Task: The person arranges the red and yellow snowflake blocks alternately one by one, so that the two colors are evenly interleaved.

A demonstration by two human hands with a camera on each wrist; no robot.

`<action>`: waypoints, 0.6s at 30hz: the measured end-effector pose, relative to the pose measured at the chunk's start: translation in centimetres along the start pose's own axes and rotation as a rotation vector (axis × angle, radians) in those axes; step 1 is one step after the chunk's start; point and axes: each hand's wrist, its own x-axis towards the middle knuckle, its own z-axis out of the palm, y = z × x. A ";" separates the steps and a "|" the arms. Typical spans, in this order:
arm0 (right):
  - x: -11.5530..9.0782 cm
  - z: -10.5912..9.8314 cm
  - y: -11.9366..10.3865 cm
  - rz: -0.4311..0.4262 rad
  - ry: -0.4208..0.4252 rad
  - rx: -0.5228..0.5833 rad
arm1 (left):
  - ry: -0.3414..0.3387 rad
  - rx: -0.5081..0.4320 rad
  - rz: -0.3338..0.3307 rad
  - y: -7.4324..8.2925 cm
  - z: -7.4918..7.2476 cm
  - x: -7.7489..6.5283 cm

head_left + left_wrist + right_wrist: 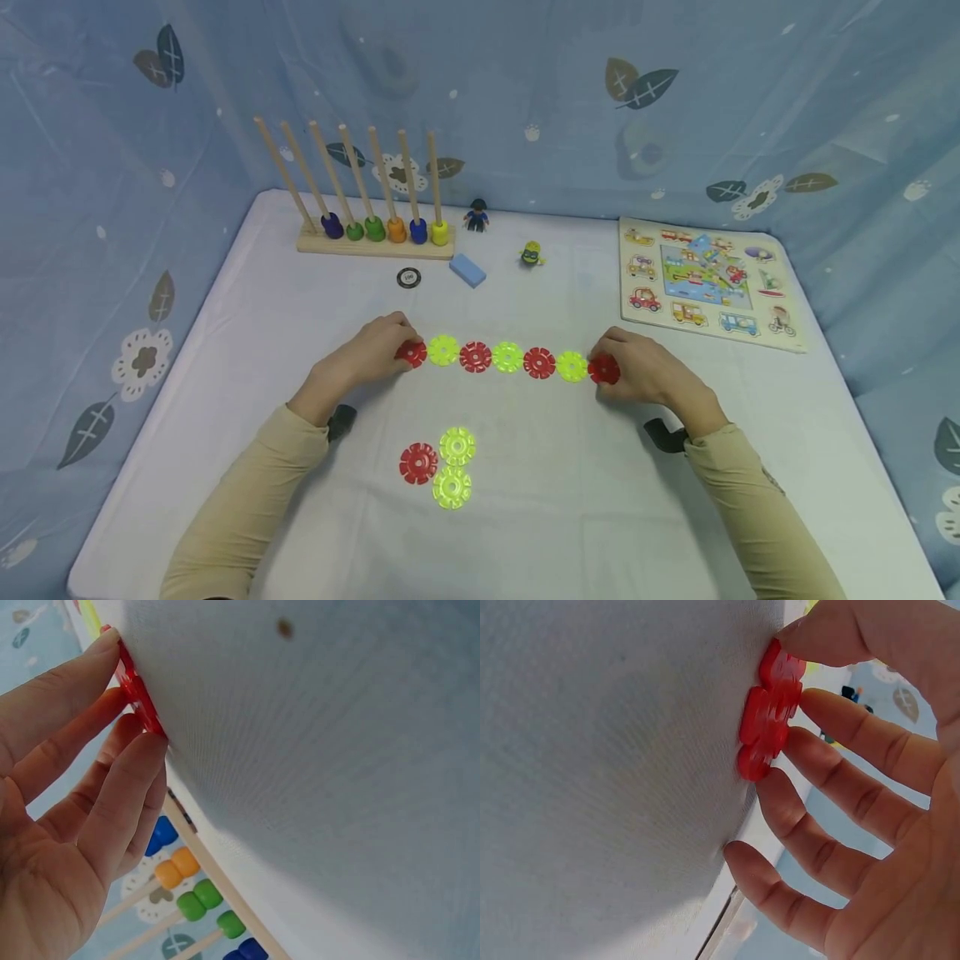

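A row of notched plastic snowflake discs, alternating red and yellow-green, lies across the white table, edge to edge. My left hand (377, 347) grips the rim of the red disc (412, 353) at the row's left end; in the left wrist view the thumb and fingertips press round that red disc (136, 686). At the right end my right hand (633, 367) holds another red disc (604, 369), its thumb and fingers spread around the rim of that disc (771, 712) in the right wrist view. Between them sit several discs, a yellow-green one (507, 357) near the middle.
Nearer me lie a loose red disc (418, 463) and two yellow-green discs (452, 487). Behind stand a wooden peg rack (375, 243) with coloured beads, a round black token (408, 277), a blue block (468, 271) and two small figures (531, 253). A picture puzzle board (705, 321) lies back right.
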 end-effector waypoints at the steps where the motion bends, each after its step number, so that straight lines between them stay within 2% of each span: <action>1: 0.0 0.0 0.0 0.000 0.002 -0.005 | 0.000 0.000 0.000 0.0 0.0 0.0; 5: -0.2 -0.3 -0.3 -0.009 0.020 -0.045 | -0.003 -0.003 -0.002 0.0 0.0 0.1; 10: -0.4 -0.8 -1.3 -0.059 0.073 -0.092 | -0.007 -0.004 -0.010 0.0 0.0 0.2; 14: -0.3 -0.9 -3.0 -0.134 0.102 -0.113 | -0.008 -0.001 -0.013 0.0 0.0 0.2; 18: -0.1 -0.4 -4.9 -0.253 0.120 -0.141 | -0.012 0.001 -0.011 0.0 0.0 0.2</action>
